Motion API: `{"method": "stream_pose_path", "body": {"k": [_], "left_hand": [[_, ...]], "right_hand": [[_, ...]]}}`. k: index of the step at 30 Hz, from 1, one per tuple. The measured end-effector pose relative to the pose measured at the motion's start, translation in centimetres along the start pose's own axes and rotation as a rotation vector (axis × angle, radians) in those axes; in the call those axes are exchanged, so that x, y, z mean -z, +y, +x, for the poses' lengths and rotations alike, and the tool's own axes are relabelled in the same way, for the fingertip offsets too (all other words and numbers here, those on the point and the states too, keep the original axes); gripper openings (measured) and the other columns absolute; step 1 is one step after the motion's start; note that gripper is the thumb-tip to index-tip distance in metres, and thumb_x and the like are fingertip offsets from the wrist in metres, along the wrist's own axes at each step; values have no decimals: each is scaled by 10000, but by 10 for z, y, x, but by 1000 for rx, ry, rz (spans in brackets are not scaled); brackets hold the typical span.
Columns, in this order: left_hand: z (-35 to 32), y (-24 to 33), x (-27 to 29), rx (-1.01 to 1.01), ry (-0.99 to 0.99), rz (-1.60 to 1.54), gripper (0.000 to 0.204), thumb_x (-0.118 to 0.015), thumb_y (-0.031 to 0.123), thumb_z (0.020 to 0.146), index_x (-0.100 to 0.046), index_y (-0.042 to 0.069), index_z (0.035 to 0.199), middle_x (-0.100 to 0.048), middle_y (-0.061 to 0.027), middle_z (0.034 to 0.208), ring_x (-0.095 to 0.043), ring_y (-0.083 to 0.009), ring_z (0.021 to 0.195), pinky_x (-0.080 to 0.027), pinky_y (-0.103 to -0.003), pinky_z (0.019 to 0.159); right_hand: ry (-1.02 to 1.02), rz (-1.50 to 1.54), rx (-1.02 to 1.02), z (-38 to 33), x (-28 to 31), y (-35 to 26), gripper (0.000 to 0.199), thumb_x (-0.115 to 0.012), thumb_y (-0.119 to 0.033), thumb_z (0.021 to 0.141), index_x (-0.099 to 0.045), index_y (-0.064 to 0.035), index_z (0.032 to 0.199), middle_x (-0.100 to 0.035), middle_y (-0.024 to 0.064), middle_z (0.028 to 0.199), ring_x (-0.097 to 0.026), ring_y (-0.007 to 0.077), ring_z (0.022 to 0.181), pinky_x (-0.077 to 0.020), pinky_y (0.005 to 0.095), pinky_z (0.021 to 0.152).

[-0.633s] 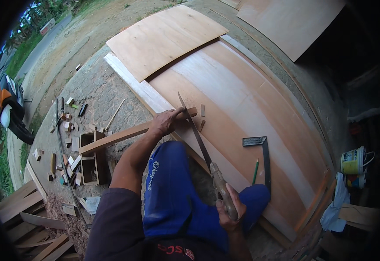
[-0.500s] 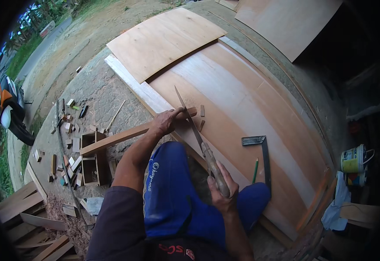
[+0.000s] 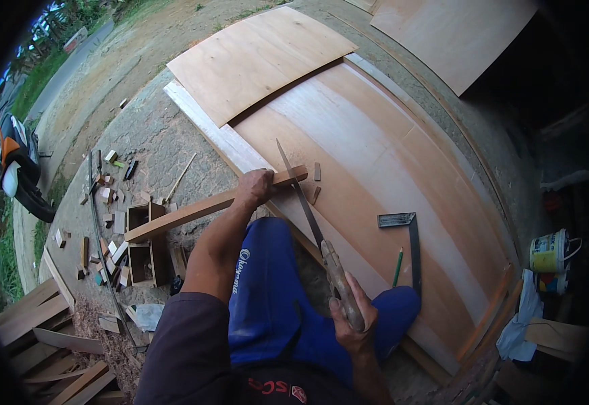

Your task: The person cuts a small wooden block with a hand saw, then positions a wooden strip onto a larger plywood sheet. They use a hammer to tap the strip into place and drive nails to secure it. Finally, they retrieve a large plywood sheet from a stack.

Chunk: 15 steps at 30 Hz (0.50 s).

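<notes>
My left hand (image 3: 257, 187) is closed around a long squared wooden bar (image 3: 190, 217), near the end that rests on a large wooden panel (image 3: 355, 155). A handsaw (image 3: 311, 219) lies across that end, its narrow blade against the wood and its tip pointing away from me. The worn saw handle (image 3: 343, 287) sits in my right hand (image 3: 355, 324), close to my right knee. Two small wood offcuts (image 3: 317, 171) lie on the panel just past the bar's end. The bar's other end rests on an open wooden box (image 3: 147, 264) at the left.
A try square (image 3: 414, 250) and a green pencil (image 3: 398, 266) lie on the panel beside my right knee. A plywood sheet (image 3: 260, 57) covers its far end. Wood scraps (image 3: 109, 256) litter the ground at left. A paint bucket (image 3: 549, 251) stands at right, a motorcycle (image 3: 14, 165) far left.
My right hand has drawn the saw back toward me and slightly right. The fingers of my left hand have pulled in from beside the blade into a tighter grip on the bar.
</notes>
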<state>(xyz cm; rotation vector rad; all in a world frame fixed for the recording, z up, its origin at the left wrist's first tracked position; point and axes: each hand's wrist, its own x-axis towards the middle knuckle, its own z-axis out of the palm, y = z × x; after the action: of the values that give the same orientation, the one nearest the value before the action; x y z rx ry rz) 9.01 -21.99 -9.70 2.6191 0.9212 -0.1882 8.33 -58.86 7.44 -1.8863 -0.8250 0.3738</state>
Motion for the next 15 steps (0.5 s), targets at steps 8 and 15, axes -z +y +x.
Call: {"method": "stream_pose_path", "body": {"k": [8,15], "left_hand": [[-3,5,-8,-35,67,-9,199,-675,241,827,-706,87,950,-713,-143,1036,-682,-377,1019,-541,-488,876],[0,-1,-3,-11,17,-10,209,-678,246,823,-709,90,958,-713,-142,1046,-685,-373,1012,-543,-491,865]], "right_hand": [[-5,49,-12,48,-23,15,511,-709,-117,904,-556,55,1361,-663,306,1213,-685,401,1121,-557,391,926],[-7,-9,18,-11,10,10,507,-718,-168,911,-570,75,1331,-672,312,1176,-707,370,1088,-566,395,918]]}}
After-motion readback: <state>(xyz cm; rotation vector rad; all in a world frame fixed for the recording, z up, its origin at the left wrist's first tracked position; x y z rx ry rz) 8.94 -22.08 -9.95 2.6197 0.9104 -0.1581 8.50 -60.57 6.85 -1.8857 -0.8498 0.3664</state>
